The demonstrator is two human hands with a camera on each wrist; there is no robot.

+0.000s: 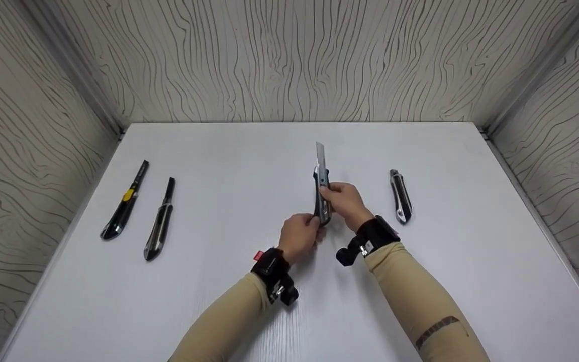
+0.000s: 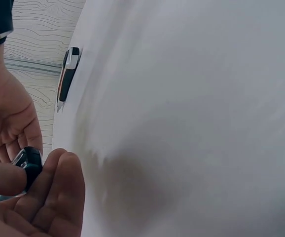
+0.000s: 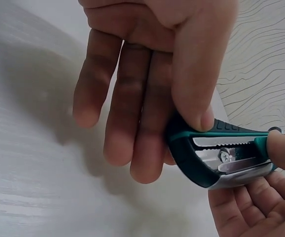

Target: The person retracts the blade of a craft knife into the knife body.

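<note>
Both hands hold a dark utility knife (image 1: 323,201) with teal trim over the middle of the white table. Its silver blade (image 1: 320,155) extends out of the front, pointing away from me. My left hand (image 1: 299,235) pinches the knife's rear end between thumb and fingers. Further forward, my right hand (image 1: 348,201) grips the handle from the right side. In the right wrist view, the right thumb (image 3: 284,149) lies on the teal slider (image 3: 261,146), with its fingers underneath. The left thumb (image 3: 196,106) presses on the butt end there, while its other fingers hang down.
On the left of the table (image 1: 239,166) lie a black knife with a yellow slider (image 1: 118,215) and a dark knife with a silver edge (image 1: 159,229). A shorter knife (image 1: 401,197) rests to the right. Wood-patterned panels (image 1: 279,60) enclose the back and sides.
</note>
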